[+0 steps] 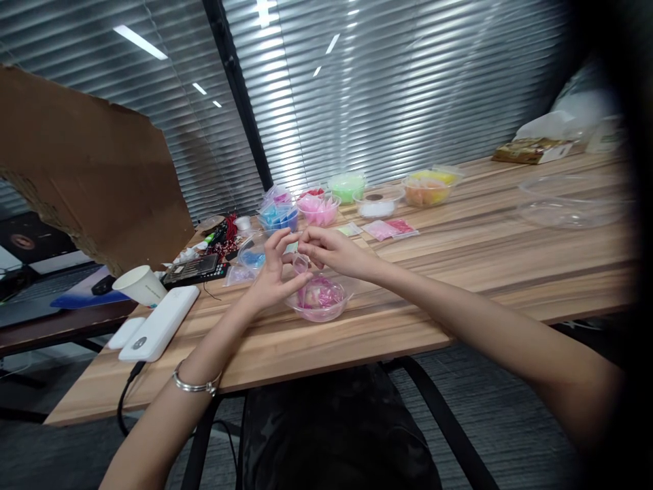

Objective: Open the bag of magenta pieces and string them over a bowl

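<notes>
Head view shows two bare hands meeting above a small clear plastic bowl with pink pieces inside (320, 299), which stands near the front edge of the long wooden worktop (459, 272). The left hand (270, 272), with a thin silver bracelet (194, 386) on its wrist, has its fingers curled and its thumb under a small transparent piece (300, 263); the right hand (331, 252) comes from the right side and its fingertips pinch together at the same piece. So both hands have the grip closed on this little clear thing, directly over the bowl, but it is too small to tell what it is. Behind the hands stand more clear bowls in a row: one with blue pieces (279, 218), one with pink (319, 209), one with green (347, 186), one with white (376, 203) and one with orange and yellow (427, 190). To the left lie a white paper cup (140, 284) on its side and a white flat power bank (160, 321).
</notes>
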A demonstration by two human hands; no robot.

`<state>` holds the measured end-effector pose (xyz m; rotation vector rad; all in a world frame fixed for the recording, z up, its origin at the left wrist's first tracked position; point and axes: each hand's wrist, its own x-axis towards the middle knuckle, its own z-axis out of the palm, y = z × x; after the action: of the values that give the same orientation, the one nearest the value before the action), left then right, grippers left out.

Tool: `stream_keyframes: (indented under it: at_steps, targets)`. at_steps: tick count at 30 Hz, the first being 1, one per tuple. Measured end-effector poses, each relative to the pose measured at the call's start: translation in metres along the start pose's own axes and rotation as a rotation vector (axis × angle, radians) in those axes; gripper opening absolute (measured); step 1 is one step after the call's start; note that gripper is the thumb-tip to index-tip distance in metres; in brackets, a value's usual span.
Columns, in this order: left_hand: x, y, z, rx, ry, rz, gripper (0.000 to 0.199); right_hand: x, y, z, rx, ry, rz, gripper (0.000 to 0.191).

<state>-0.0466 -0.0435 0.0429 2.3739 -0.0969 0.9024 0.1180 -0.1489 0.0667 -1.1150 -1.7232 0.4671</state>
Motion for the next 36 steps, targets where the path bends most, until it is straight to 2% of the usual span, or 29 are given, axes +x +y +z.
stream_keyframes:
  at_steps: [3, 11, 30, 36]
  targets:
    - [-0.0006, -0.0016, -0.0004, 0.065, 0.019, -0.008, 0.069, -0.0002, 0.0004, 0.0005, 0.017, -0.035, -0.03, 0.019]
    - [0.0018, 0.0004, 0.001, 0.005, 0.022, -0.008, 0.069, -0.0002, 0.0002, 0.0, -0.025, -0.04, -0.05, 0.017]
    - [-0.0006, -0.0007, -0.0003, 0.051, 0.031, -0.079, 0.07, -0.0011, -0.0016, 0.0002, -0.014, -0.049, 0.018, 0.013]
    - [0.0003, -0.0018, -0.0014, 0.085, 0.015, -0.04, 0.069, -0.001, -0.0034, 0.0003, -0.021, -0.049, 0.039, 0.012]
